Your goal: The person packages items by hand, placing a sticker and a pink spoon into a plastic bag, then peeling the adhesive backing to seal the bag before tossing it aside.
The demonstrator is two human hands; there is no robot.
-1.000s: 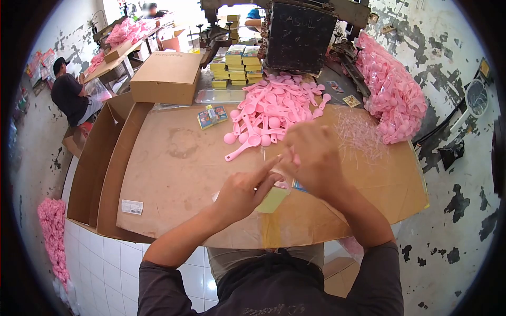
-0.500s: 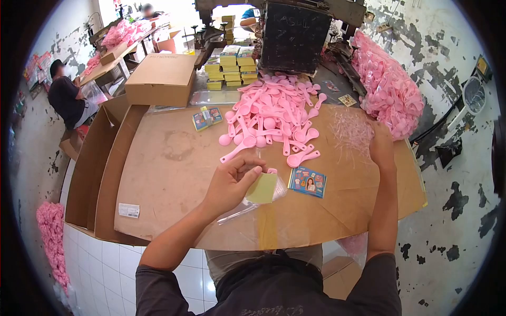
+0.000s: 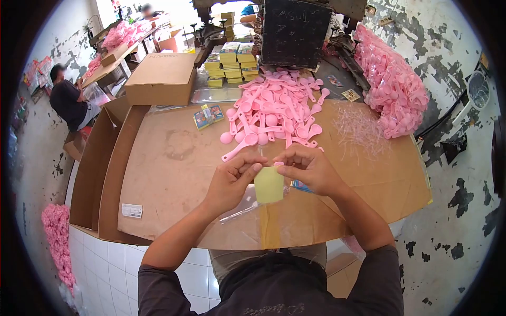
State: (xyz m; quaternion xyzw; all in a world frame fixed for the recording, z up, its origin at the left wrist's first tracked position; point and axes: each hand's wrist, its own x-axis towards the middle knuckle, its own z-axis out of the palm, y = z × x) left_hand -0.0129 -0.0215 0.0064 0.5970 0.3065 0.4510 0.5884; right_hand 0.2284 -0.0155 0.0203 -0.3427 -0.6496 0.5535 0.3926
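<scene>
Close to the table's front edge, my left hand point(image 3: 232, 181) pinches the upper left corner of a pale yellow card point(image 3: 269, 185). My right hand point(image 3: 311, 171) is closed at the card's upper right corner, where the pink end of a plastic spoon point(image 3: 278, 164) pokes up. Whether the card and spoon sit inside a clear bag cannot be made out. Beneath the left hand lies clear plastic film point(image 3: 240, 206). A few blue printed cards point(image 3: 301, 186) are partly covered by my right hand. Just beyond both hands spreads a heap of pink measuring spoons point(image 3: 274, 108).
Clear plastic strips point(image 3: 359, 129) lie at the right, beside a large bag of pink spoons point(image 3: 392, 84). Card stacks point(image 3: 230, 66) stand at the back. A banded card bundle point(image 3: 208, 117) and a cardboard box point(image 3: 161, 79) are to the left. A person point(image 3: 71, 102) sits far left.
My right hand has come from the plastic strips at the right to the card beside my left hand. The yellow card now faces me more squarely. My left hand has stayed nearly in place.
</scene>
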